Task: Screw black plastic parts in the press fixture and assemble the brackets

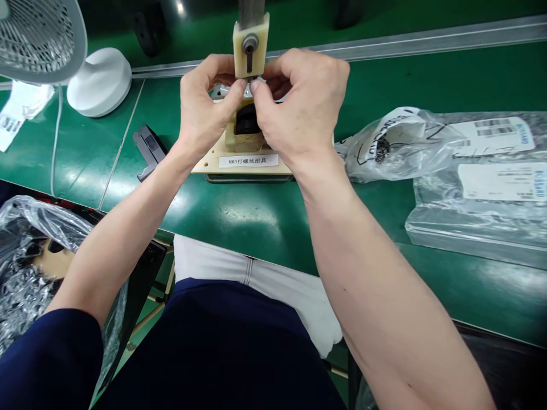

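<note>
My left hand (204,105) and my right hand (303,99) meet over a cream fixture (284,168) with a white label on its front edge. Both are closed, thumb tips nearly together, just below a cream block (240,64) with a bolt and a slot. What the fingertips pinch is mostly hidden; a bit of shiny metal shows beside them. Below the thumbs, a dark rounded part (246,119) sits in the fixture's raised holder (243,142). Left of my left forearm, a dark grey plastic piece (149,149) lies on the green bench.
Clear plastic bags (401,148) with white labels lie on the bench at right. A fan (38,37) and a white round base (100,82) stand at upper left. A plastic-lined bin (25,285) of wrapped parts is at lower left. A metal rail (405,42) runs along the back.
</note>
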Motion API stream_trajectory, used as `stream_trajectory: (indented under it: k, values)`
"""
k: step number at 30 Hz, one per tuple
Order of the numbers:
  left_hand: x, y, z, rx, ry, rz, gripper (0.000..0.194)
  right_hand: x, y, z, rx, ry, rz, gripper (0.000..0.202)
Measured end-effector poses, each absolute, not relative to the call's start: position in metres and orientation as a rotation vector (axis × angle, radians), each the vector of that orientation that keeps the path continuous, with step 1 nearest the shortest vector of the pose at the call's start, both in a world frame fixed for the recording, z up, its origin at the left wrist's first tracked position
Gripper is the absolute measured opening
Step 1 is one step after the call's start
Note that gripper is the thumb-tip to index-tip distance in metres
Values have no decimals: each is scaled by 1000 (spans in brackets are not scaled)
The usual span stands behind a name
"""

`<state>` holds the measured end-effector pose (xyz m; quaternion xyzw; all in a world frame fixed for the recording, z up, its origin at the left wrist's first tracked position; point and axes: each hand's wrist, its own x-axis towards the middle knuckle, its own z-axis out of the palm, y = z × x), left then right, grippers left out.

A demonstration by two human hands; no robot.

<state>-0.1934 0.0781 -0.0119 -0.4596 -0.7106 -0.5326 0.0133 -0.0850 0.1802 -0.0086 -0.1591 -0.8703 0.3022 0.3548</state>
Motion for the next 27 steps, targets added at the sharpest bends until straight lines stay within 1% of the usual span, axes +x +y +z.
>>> stream_trajectory:
  k: [4,8,10,16,22,27]
  values:
    - [-194,78,-14,-1418,-2179,-1734,20,-85,177,-10,-397,-2194,792,13]
    - [-196,77,-15,-1491,-2091,-1740,13,-88,177,-11,-449,-2200,762,16]
    - [-196,76,-14,-1513,-2066,-1744,13,-89,177,-11,-467,-2219,744,17]
    - [-194,77,-10,-1390,-2260,-1660,7,-91,177,-12,-450,-2226,687,15]
    - [-200,78,-20,-1424,-2213,-1559,18,-92,177,-18,-440,-2211,746,15]
    - [-191,78,-24,-1307,-2132,-1509,16,-93,181,-22,-390,-2208,677,13]
